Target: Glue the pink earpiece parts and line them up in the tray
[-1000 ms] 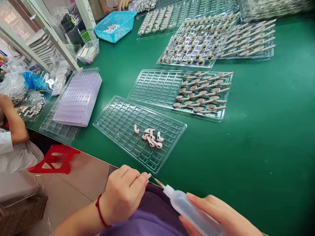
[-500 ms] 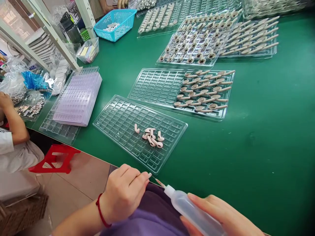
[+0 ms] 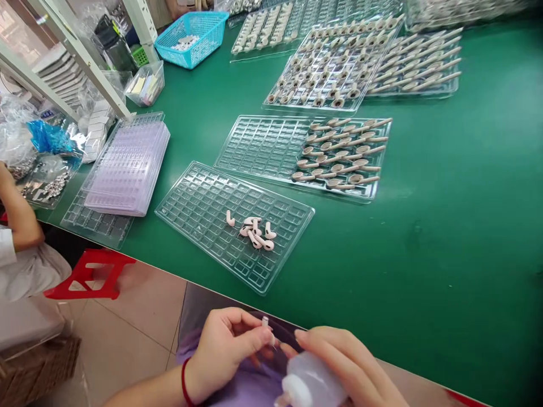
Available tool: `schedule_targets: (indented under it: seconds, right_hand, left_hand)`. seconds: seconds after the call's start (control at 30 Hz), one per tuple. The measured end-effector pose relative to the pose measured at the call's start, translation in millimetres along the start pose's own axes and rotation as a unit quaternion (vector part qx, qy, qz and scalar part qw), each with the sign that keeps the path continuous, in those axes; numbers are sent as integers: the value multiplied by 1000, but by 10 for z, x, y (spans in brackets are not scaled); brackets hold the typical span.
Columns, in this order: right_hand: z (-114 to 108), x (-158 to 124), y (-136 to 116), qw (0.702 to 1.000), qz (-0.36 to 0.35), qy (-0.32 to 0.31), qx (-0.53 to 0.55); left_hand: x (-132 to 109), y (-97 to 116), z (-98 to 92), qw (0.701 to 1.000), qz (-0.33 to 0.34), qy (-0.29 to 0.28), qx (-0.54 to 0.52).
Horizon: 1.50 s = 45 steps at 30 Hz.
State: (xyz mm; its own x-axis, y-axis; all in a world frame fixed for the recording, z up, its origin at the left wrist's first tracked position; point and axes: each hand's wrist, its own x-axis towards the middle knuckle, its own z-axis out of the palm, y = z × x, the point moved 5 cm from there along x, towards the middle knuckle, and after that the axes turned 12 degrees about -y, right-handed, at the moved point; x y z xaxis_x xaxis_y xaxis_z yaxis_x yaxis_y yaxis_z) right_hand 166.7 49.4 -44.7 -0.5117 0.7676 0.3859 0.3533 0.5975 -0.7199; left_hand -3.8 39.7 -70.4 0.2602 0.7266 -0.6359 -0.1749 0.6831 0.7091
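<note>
My left hand (image 3: 237,350), with a red cord at the wrist, pinches a small white earbud piece (image 3: 265,322) between thumb and fingers in front of the table edge. My right hand (image 3: 345,356) is wrapped around a translucent white squeeze bottle (image 3: 318,379), whose white cap and nozzle point down toward me. The right fingertips come close to the earbud piece; whether they touch it I cannot tell. Beyond my hands, a clear plastic tray (image 3: 190,209) holds a small pile of white earbud pieces (image 3: 257,232).
Behind lies a tray with rows of beige stemmed parts (image 3: 343,150). More filled trays (image 3: 322,68) and a blue basket (image 3: 190,42) stand farther back. Lilac trays (image 3: 127,164) are stacked at left, near a red stool (image 3: 91,274) and another person's arm (image 3: 19,209).
The bottle has turned from pointing at the left hand's piece to nozzle down toward me. My hands have come closer together and lower, and the earbud piece stands more upright. The view shifted slightly.
</note>
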Motion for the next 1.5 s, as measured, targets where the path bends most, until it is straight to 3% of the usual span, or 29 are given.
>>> schedule_targets:
  seconds: [0.17,0.5,0.73,1.0,1.17,1.27,1.33,1.43,1.5]
  right_hand:
    - [35,83,-38,995,-34,20,-92]
    - [29,122,-47,995,-18,34,-93]
    - [58,54,7,995,-15,1,-98]
    - [50,111,-57,994,-18,26,-100]
    - [23,198,-93,992,-16,45,-120]
    - [-38,223,-75,996,-12,39,-81]
    - [-109,211,-37,999,0,42,-27]
    - [-232,157,45,997,35,59,33]
    - [-314,115,102,994,64,77,35]
  left_hand:
    - [80,1,48,998,-12,-11,-64]
    - [129,23,82,998,6,-8,-67]
    - [135,50,85,998,16,-17,-58]
    - [176,39,59,997,21,-8,-69]
    - [180,81,13,999,20,-25,-23]
    - [116,194,-27,996,31,-22,83]
    - [37,353,-40,973,100,-2,208]
    - [-110,602,20,900,246,16,359]
    - [-179,705,67,861,307,19,404]
